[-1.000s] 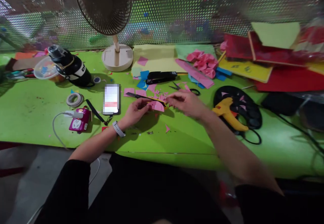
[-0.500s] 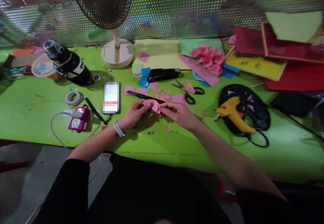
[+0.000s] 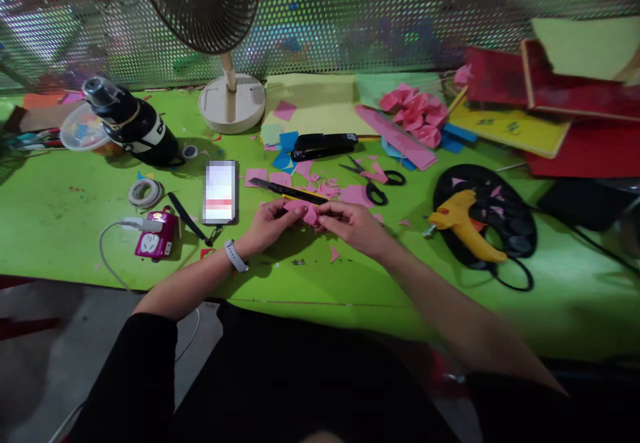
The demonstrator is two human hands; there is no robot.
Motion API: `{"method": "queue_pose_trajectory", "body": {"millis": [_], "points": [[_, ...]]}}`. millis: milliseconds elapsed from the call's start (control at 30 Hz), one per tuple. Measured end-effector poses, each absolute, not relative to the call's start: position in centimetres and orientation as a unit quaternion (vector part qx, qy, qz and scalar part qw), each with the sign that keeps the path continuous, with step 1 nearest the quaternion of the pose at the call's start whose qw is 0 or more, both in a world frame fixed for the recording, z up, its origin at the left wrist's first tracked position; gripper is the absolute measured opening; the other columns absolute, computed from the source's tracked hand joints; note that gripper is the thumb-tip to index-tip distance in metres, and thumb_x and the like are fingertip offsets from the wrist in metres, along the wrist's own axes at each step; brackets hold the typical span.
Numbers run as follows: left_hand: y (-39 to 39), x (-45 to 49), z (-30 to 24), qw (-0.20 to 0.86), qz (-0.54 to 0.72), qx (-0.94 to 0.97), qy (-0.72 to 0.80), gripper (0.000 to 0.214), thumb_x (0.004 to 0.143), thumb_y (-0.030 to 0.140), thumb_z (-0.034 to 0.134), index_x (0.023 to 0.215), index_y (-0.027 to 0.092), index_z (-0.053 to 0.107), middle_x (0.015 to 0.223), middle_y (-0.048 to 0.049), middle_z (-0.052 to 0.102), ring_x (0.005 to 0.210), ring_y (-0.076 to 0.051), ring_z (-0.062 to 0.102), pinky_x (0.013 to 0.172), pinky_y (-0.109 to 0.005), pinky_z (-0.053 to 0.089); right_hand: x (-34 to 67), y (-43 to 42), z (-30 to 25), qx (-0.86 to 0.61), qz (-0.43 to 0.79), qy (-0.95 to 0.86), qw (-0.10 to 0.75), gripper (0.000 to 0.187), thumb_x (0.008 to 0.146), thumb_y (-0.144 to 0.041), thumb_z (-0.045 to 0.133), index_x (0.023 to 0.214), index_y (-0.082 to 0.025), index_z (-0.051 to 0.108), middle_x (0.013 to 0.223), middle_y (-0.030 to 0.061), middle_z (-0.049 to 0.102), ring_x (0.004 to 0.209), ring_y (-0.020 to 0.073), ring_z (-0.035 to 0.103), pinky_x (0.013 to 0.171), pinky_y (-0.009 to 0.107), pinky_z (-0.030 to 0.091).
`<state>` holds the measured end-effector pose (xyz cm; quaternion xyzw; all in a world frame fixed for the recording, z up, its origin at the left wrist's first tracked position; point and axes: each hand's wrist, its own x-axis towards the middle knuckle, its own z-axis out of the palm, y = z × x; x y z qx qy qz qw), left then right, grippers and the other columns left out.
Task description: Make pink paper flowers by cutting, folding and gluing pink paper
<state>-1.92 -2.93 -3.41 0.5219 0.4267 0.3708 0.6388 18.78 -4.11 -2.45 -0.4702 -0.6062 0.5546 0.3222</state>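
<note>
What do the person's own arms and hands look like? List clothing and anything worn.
The left hand and right hand are ungloved. A white wristband circles the left wrist. Black sleeves, left sleeve and right sleeve, end near the elbows, leaving the forearms uncovered.

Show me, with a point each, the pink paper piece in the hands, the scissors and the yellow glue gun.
pink paper piece (image 3: 307, 213): head view, its middle.
scissors (image 3: 371, 189): head view, nearer black handle.
glue gun (image 3: 460, 223): head view, yellow body.
</note>
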Motion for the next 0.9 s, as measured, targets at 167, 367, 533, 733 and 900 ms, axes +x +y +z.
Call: {"method": "queue_pose_trajectory", "body": {"millis": [167,367,533,733,900], "points": [[-2.97,-1.91,-3.62,0.619,0.366,0.562,0.408,0.037,0.084,0.050,0.071,0.090,0.013,0.071,0.079,-0.0038,0.068,0.067,-0.009,0.057,0.065,-0.024,0.044,18.55,-4.36,-2.18,-0.470,0.523,-0.641,0.309,0.020,0.085,-0.034,0.064,0.096,-0.019,0.071,0.089,0.0052,0.073,0.074,0.0167,0.066,0.068,0.034,0.056],[-3.13,-1.88,-3.35,0.615,0.369,0.577,0.391,0.037,0.082,0.050,0.073,0.090,0.014,0.074,0.082,-0.0057,0.072,0.070,-0.011,0.061,0.069,-0.025,0.049,18.54,-4.41,-2.99,-0.440,0.613,-0.585,0.296,0.022,0.085,-0.032,0.066,0.104,-0.020,0.066,0.090,0.0040,0.072,0.075,0.0156,0.067,0.068,0.034,0.059],[-3.28,-1.92,-3.21,0.628,0.361,0.570,0.388,0.038,0.082,0.051,0.073,0.087,0.014,0.075,0.081,-0.0064,0.073,0.068,-0.011,0.061,0.067,-0.025,0.049,18.54,-4.58,-2.60,-0.428,0.647,-0.561,0.287,0.037,0.086,-0.030,0.067,0.122,-0.022,0.059,0.091,0.0036,0.071,0.074,0.0153,0.067,0.063,0.031,0.059],[-3.41,-2.00,-3.38,0.653,0.331,0.562,0.384,0.042,0.080,0.053,0.074,0.091,0.012,0.076,0.083,-0.0076,0.074,0.069,-0.011,0.063,0.067,-0.024,0.050,18.27,-4.97,-2.14,-0.419,0.639,-0.589,0.262,0.049,0.088,-0.032,0.065,0.134,-0.025,0.053,0.097,0.0043,0.070,0.065,0.0123,0.064,0.049,0.024,0.053],[-3.51,-2.24,-2.63,0.671,0.305,0.565,0.371,0.042,0.081,0.052,0.074,0.095,0.012,0.078,0.081,-0.0080,0.074,0.066,-0.011,0.062,0.063,-0.025,0.049,18.72,-4.73,-2.54,-0.384,0.724,-0.512,0.257,0.057,0.085,-0.031,0.069,0.138,-0.025,0.051,0.098,0.0036,0.071,0.055,0.0081,0.059,0.041,0.019,0.048]]}}
